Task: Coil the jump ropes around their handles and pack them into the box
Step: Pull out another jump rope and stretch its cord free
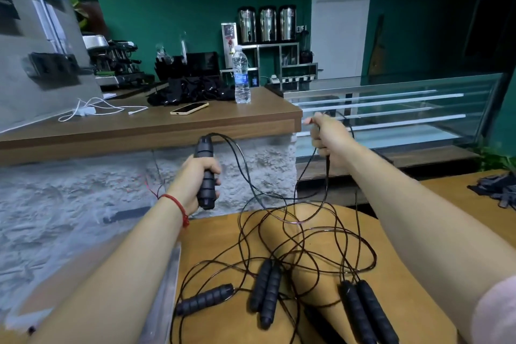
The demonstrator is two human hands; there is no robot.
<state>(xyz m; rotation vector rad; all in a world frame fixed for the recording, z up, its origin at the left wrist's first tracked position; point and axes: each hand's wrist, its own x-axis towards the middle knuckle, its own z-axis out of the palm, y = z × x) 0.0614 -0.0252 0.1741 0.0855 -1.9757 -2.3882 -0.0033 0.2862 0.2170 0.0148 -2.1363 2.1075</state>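
Near edge of the table (217, 246): a pair of black ribbed foam handles (365, 313) lies side by side towards the right, a second pair (265, 290) is at the middle, and a single handle (205, 299) lies angled at the left. Thin black loops of the rope tangle (293, 232) spread loose over the table top, crossing each other and running to those handles. Clear plastic piece (164, 274) at the table's left edge, blurred, can't tell what it is. Above the table's far edge the left hand (192, 184) is fisted round the held handle (205, 173), which is upright, black and ribbed, its top and bottom sticking out of the fist. Red string bracelet (178, 207) on that wrist. A cord (326, 176) leaves the handle's top and droops towards the tangle. The right hand (325, 137), well apart to the right and higher, has its fingers curled on the cord, which hangs down from it. Beyond is a wooden counter (251, 117) with a phone (190, 108), a water bottle (241, 75) and a black pile (192, 92).
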